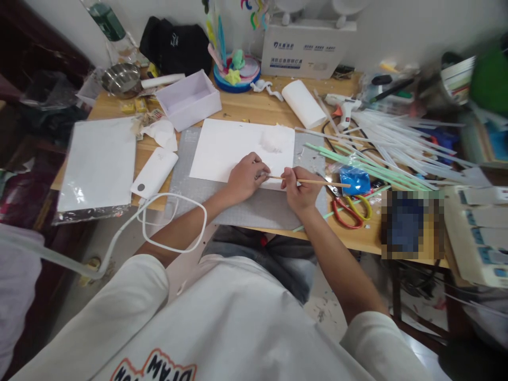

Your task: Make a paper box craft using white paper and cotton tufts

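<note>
A thin wooden stick [329,183] runs sideways over the front edge of a white sheet [222,143]. My right hand [302,188] is closed around its middle part. At the stick's left end, the fingers of my left hand [248,177] are pinched together; whatever small thing lies between them is too small to make out. A loose white fluffy clump [272,142] rests on the sheet's right part, behind my hands. Under the sheet is a grey cutting mat [254,209].
Red and yellow-handled scissors [347,214], a blue packet [354,181], green strips [373,170] and a glue gun [347,110] lie at the right. At the left are a white device with a cable [154,172], a lilac box [194,108] and a packaged stack of sheets [97,164].
</note>
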Tool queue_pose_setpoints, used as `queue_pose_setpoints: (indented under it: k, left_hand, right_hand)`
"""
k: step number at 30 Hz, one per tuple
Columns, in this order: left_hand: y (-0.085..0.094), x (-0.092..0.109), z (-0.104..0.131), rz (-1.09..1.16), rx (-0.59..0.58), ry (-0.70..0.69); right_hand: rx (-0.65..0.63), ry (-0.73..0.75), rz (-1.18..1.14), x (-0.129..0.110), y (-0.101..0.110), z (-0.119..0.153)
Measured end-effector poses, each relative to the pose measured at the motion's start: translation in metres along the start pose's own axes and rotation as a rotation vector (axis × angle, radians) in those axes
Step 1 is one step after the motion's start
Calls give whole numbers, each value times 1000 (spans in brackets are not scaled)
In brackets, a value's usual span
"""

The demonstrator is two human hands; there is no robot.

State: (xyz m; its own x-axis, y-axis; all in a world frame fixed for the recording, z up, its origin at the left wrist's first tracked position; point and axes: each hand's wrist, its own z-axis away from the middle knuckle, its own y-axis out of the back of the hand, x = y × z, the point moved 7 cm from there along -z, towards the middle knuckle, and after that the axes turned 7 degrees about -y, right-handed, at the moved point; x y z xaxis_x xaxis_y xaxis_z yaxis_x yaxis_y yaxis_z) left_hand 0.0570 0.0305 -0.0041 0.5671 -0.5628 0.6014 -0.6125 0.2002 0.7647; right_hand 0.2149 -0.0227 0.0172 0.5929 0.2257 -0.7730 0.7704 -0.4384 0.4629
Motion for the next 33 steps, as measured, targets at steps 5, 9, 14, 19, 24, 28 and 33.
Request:
queue_pose_setpoints:
  k: [5, 9, 14, 19, 24, 28, 33]
  left_hand:
    - [2, 0, 0, 34, -27, -1]
    - [3, 0, 1, 48, -45, 1]
    - [4, -1, 2, 63, -39, -11]
    - [6, -3, 3, 108, -39, -20]
    - [6, -4, 4, 125, -68, -6]
    - [6, -3, 4, 148, -72, -17]
    - [8, -3, 5, 176, -119, -45]
  right_hand:
    - [-2, -32, -32, 1, -2, -2]
    - [-29, -66, -37, 2, -4, -2]
    - [-56, -58, 15, -1, -8, -3]
    - [-60, -55, 25, -2, -9, -4]
    - [-52, -45, 13, -2, -9, -2]
    - [-101, -42, 41, -5, -13, -5]
    - [-273, -5, 125, -18, -29, -25]
